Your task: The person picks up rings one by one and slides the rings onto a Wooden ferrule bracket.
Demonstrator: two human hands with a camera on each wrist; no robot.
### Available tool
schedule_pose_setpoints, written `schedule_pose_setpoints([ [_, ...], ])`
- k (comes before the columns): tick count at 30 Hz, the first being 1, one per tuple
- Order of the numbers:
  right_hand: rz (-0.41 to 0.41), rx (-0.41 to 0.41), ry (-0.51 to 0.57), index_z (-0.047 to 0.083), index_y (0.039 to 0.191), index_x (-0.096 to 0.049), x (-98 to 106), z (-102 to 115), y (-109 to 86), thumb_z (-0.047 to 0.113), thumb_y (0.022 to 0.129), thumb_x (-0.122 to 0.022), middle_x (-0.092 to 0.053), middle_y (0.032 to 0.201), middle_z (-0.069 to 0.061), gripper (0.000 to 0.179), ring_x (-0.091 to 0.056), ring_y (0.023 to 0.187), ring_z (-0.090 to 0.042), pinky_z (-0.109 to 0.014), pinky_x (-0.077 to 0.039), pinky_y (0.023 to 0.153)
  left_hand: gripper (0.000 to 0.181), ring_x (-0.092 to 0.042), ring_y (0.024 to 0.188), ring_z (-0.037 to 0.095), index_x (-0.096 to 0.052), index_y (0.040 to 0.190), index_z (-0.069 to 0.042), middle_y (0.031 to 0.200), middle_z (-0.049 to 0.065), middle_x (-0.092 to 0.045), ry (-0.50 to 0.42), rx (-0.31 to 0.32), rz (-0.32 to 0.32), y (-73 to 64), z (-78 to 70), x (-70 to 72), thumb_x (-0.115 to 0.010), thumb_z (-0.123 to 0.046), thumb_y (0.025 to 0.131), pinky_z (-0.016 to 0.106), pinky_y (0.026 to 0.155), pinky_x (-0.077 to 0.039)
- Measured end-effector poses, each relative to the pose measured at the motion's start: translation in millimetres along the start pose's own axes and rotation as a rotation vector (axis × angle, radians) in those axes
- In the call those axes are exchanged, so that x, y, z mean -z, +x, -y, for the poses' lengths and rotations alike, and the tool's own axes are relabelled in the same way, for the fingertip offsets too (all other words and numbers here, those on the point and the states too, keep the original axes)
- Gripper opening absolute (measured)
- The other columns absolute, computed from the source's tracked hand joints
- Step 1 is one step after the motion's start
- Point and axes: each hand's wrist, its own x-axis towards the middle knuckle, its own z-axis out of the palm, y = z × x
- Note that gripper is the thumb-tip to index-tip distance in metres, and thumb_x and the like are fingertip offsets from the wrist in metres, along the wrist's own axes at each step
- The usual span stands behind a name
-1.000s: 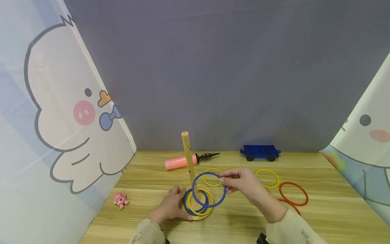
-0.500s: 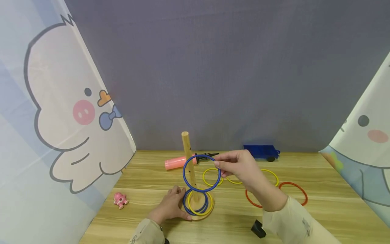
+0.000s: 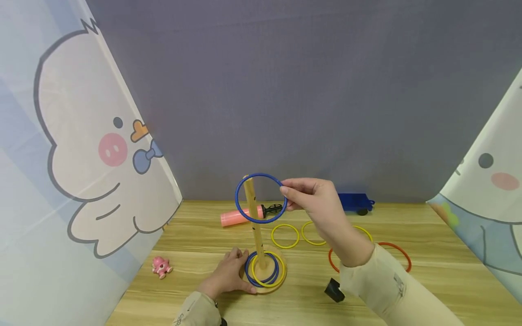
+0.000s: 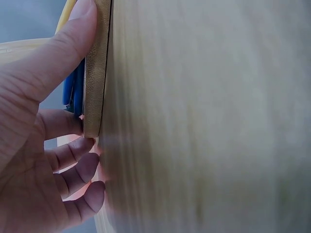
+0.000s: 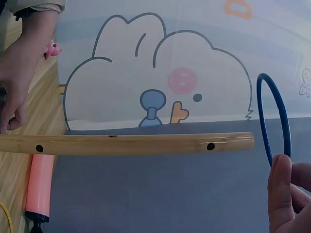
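Observation:
My right hand point(image 3: 316, 197) pinches a thin blue ring point(image 3: 265, 222) between thumb and fingertips. The ring is tilted and, in the head view, overlaps the upper part of the wooden pole point(image 3: 256, 233); in the right wrist view the ring point(image 5: 286, 114) lies just beyond the tip of the pole point(image 5: 160, 144), apart from it. My left hand point(image 3: 229, 274) holds the edge of the pole's round base, its thumb and fingers on the rim point(image 4: 95, 107). A yellow ring point(image 3: 269, 286) and blue rings point(image 3: 246, 270) lie around the pole on the base.
Yellow rings point(image 3: 285, 247) and red rings point(image 3: 395, 245) lie right of the stand, some partly behind my right arm. A pink pump point(image 3: 236, 218) and a blue toy wagon point(image 3: 354, 202) are at the back. A pink figure point(image 3: 161, 267) stands left.
My right hand has lifted the blue ring up and slightly left, from near the base to the pole's top. The left hand has stayed at the base.

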Motion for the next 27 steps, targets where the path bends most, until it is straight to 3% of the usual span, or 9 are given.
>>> schedule_pose_setpoints([
  [14, -0.087, -0.039, 0.013, -0.006, 0.108, -0.07, -11.3, -11.9, 19.1, 0.009, 0.089, -0.071, -0.066, 0.085, -0.015, 0.024, -0.064, 0.065, -0.015, -0.03, -0.056, 0.066, 0.116, -0.038, 0.093, 0.022, -0.041, 0.144, 0.007, 0.107, 0.003, -0.04, -0.004, 0.005, 0.002, -0.3, -3.3, 0.6, -0.086, -0.058, 0.06, 0.041, 0.08, -0.041],
  [27, -0.08, -0.172, -0.001, -0.007, 0.106, -0.07, -12.5, -62.1, 7.3, 0.004, 0.09, -0.069, -0.066, 0.083, -0.01, 0.019, -0.064, 0.067, -0.018, -0.028, -0.055, 0.064, 0.116, -0.038, 0.093, 0.021, -0.04, 0.144, 0.007, 0.106, 0.002, -0.039, -0.001, 0.003, -0.001, 1.3, -1.3, 1.4, -0.085, -0.059, 0.06, 0.038, 0.079, -0.04],
])
